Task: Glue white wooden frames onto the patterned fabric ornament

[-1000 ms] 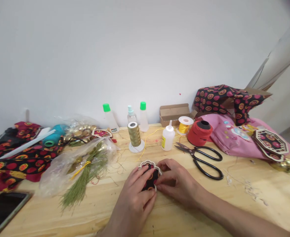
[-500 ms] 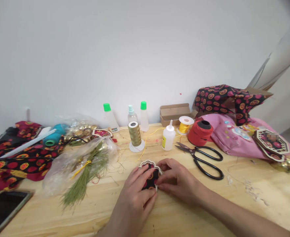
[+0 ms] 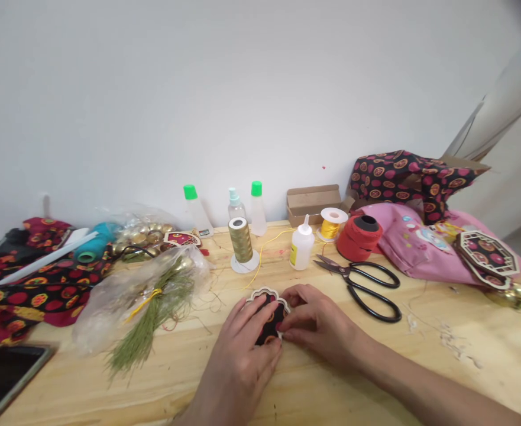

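The scalloped piece (image 3: 269,327) lies on the table (image 3: 313,396) under the left hand (image 3: 242,352), whose slightly parted fingers hold it down. The right hand (image 3: 320,319) pinches narrowly at its rim, about four o'clock. For tidy work, the left hand should press evenly and leave that edge exposed, while the right works in small, light moves. The white bottle (image 3: 303,248) at one o'clock and scissors (image 3: 347,272) at two lie apart from both hands.

One scalloped piece (image 3: 267,328), one phone (image 3: 5,378), four bottles (image 3: 303,247) (two green-capped)
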Demonstrator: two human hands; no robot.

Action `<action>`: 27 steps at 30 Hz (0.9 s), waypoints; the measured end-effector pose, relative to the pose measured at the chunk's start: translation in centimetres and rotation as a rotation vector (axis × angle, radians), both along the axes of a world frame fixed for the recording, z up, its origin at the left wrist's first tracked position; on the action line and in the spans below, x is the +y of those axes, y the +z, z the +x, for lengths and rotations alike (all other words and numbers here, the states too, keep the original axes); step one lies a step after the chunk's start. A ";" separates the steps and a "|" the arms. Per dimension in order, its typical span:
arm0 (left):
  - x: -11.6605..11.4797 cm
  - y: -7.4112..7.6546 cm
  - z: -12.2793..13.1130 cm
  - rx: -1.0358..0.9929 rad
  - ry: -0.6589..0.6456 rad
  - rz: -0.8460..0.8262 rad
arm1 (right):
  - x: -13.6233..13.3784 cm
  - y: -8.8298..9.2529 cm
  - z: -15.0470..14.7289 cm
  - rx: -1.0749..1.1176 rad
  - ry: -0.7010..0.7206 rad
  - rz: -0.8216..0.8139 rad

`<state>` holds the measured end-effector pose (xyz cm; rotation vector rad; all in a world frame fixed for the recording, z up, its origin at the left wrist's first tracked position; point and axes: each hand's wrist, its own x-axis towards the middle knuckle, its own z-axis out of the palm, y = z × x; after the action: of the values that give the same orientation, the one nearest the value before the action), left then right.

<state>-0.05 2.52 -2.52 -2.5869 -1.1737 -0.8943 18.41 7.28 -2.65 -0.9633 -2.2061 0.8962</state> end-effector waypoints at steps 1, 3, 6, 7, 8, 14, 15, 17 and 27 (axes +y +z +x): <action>0.0 0.1 0.1 -0.011 -0.001 0.007 | 0.0 0.0 0.0 0.002 0.002 0.001; 0.1 0.3 0.3 -0.032 -0.001 0.018 | 0.0 0.0 0.0 0.004 0.005 0.006; 0.1 0.6 0.6 -0.038 -0.007 0.026 | 0.0 -0.1 0.0 -0.001 0.004 0.009; 0.1 0.7 0.6 -0.037 -0.006 0.025 | 0.1 -0.1 0.0 -0.003 0.002 0.009; 0.1 0.7 0.6 -0.035 -0.004 0.022 | 0.1 -0.1 0.0 -0.006 0.002 0.008; 0.1 0.5 0.3 -0.006 -0.009 -0.009 | 0.1 -0.1 0.1 -0.015 0.005 0.006; 0.2 0.4 0.3 -0.006 -0.011 -0.011 | 0.1 -0.1 0.0 -0.016 0.001 0.011; 0.1 0.4 0.2 -0.016 -0.009 -0.008 | 0.1 -0.1 -0.1 -0.020 -0.004 0.023; 0.0 0.1 0.3 -0.074 -0.010 -0.018 | -0.4 0.3 -0.4 -0.028 -0.026 0.041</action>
<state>0.21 2.56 -2.45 -2.5965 -1.1944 -0.9935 18.02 6.92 -2.31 -0.9888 -2.2218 0.8265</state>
